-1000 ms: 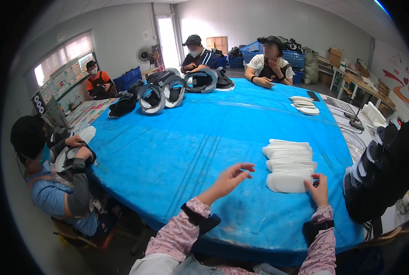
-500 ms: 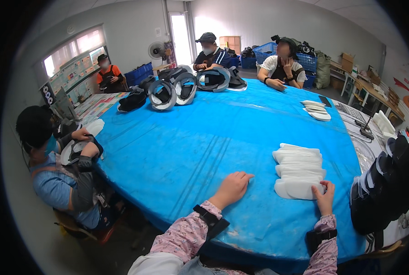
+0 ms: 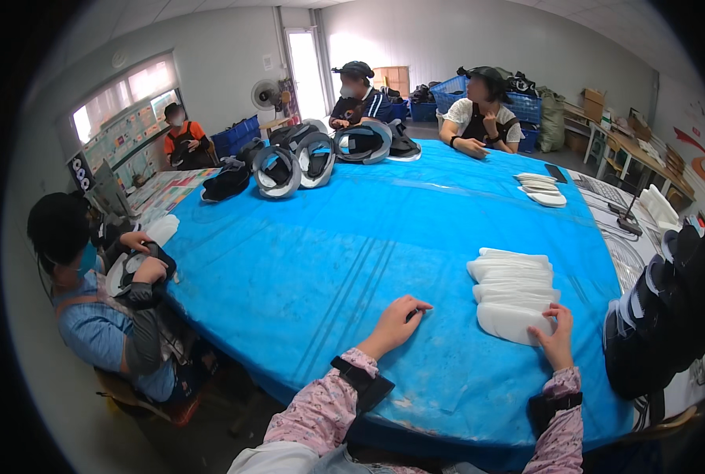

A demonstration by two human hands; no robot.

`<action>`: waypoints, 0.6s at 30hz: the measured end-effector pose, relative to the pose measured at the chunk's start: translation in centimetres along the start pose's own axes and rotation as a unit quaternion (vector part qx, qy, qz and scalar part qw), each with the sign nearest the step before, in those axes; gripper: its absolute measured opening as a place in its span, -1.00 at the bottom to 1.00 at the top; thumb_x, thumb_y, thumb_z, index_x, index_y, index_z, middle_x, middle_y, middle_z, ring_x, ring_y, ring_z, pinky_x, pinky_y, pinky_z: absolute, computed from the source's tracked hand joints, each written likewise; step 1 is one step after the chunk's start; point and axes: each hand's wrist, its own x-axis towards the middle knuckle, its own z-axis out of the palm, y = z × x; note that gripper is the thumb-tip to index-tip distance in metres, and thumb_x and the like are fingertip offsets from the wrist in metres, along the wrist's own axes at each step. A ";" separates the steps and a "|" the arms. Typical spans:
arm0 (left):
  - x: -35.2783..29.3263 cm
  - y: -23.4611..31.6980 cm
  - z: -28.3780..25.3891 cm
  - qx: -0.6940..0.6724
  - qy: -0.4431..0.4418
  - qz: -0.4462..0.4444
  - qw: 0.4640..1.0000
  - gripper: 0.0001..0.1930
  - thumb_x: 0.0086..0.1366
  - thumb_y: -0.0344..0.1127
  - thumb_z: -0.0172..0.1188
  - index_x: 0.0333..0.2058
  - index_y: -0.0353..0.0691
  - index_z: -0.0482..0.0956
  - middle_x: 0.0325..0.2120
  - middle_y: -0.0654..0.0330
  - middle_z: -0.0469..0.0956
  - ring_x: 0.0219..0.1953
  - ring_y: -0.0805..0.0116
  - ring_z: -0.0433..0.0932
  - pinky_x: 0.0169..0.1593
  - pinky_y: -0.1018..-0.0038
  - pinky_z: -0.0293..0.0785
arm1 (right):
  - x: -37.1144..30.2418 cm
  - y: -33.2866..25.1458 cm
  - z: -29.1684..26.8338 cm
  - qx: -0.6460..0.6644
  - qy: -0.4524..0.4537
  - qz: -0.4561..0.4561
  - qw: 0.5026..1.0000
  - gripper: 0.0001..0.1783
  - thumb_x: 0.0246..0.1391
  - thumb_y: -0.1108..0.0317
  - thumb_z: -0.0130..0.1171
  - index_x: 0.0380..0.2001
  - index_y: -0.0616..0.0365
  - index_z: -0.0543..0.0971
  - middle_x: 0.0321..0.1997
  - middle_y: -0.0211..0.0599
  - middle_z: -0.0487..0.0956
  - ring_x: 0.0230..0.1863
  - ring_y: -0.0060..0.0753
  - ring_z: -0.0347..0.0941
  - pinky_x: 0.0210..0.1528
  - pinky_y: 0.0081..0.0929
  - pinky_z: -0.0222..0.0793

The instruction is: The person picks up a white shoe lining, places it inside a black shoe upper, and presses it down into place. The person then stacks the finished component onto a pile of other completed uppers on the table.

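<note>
My left hand (image 3: 394,325) rests on the blue table cover, its forefinger stretched out to the right. A small dark gap or shadow shows by the thumb; I see nothing held. To its right lies an overlapping row of white, rounded, insole-shaped pads (image 3: 513,272). My right hand (image 3: 556,336) has its thumb and fingers around the right end of the nearest white pad (image 3: 507,322), which still lies against the row. The fingertips under the pad are hidden.
Black-and-grey padded pieces (image 3: 277,172) are heaped at the far side. A smaller stack of white pads (image 3: 543,189) lies far right by a dark phone-like slab (image 3: 556,173). Black strapped items (image 3: 656,316) stand close on my right. A co-worker (image 3: 108,292) handles a piece at left; several others sit farther back.
My right thumb and fingers have shifted slightly left on the nearest pad, whose end now tilts a little. My left hand has barely moved. The left co-worker's hands have shifted on their piece.
</note>
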 end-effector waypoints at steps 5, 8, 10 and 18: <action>0.1 0.0 0.2 -0.010 -0.008 -0.010 1.000 -0.81 0.17 -0.41 -0.01 -0.27 -0.15 0.57 -0.40 0.16 0.46 -0.26 0.19 0.43 -0.18 0.36 0.35 | -0.1 0.2 -0.2 0.020 0.013 0.033 0.999 -0.58 -0.32 0.41 0.39 -0.38 0.18 0.38 -0.03 -0.16 0.32 0.01 -0.15 0.22 0.02 -0.33 0.27; -0.1 0.0 0.1 -0.026 -0.005 -0.018 0.999 -0.80 0.17 -0.42 0.00 -0.28 -0.15 0.57 -0.40 0.15 0.46 -0.27 0.20 0.43 -0.19 0.37 0.35 | 0.0 0.1 -0.2 0.017 0.040 0.026 0.999 -0.63 -0.29 0.40 0.37 -0.40 0.17 0.40 -0.11 -0.19 0.39 -0.03 -0.17 0.26 -0.02 -0.36 0.26; -0.2 0.0 0.0 -0.036 -0.003 -0.024 0.999 -0.80 0.17 -0.42 0.00 -0.27 -0.16 0.57 -0.39 0.15 0.47 -0.27 0.21 0.43 -0.20 0.37 0.36 | 0.3 0.2 -0.3 0.035 0.060 0.033 0.997 -0.71 -0.22 0.40 0.33 -0.45 0.18 0.41 -0.20 -0.20 0.43 -0.09 -0.20 0.31 -0.04 -0.40 0.25; 0.1 -0.6 0.2 -0.043 -0.005 -0.019 0.999 -0.79 0.17 -0.43 -0.01 -0.26 -0.16 0.58 -0.39 0.15 0.47 -0.28 0.22 0.43 -0.21 0.39 0.36 | 0.5 1.5 -0.2 0.109 0.105 0.107 0.983 -0.79 0.02 0.33 0.18 -0.49 0.24 0.42 -0.44 -0.31 0.45 -0.38 -0.48 0.36 -0.31 -0.55 0.28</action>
